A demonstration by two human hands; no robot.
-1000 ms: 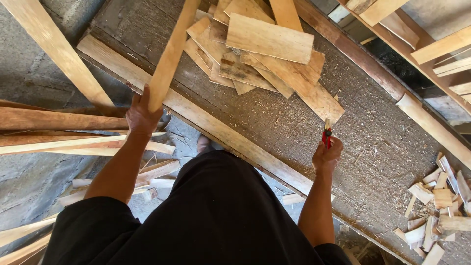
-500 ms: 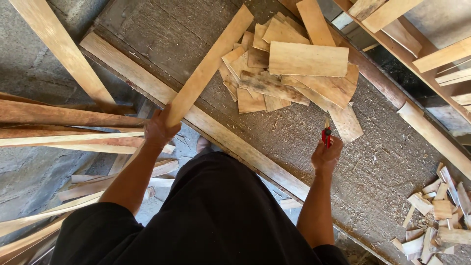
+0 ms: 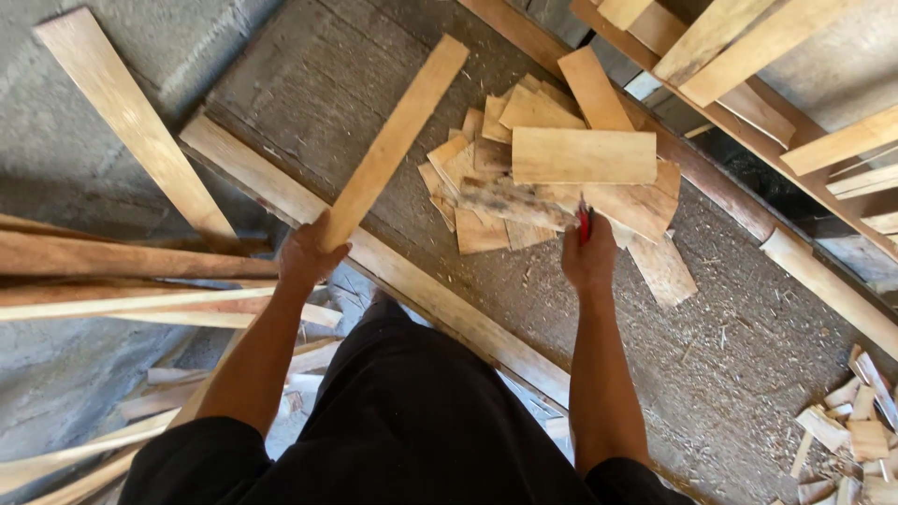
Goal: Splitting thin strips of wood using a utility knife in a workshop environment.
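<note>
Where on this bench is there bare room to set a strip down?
Free: the bench top between the long strip in the left hand and the front rail; also right of the right hand. Crowded: the offcut pile.

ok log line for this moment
left hand: grips slat | right hand: holds red pencil by offcut pile | bench: sawdust

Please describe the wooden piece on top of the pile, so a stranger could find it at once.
On the rough worktable, a pile of short boards lies ahead of the right hand. The top board is a clean, pale rectangle lying crosswise, uncovered.
</note>
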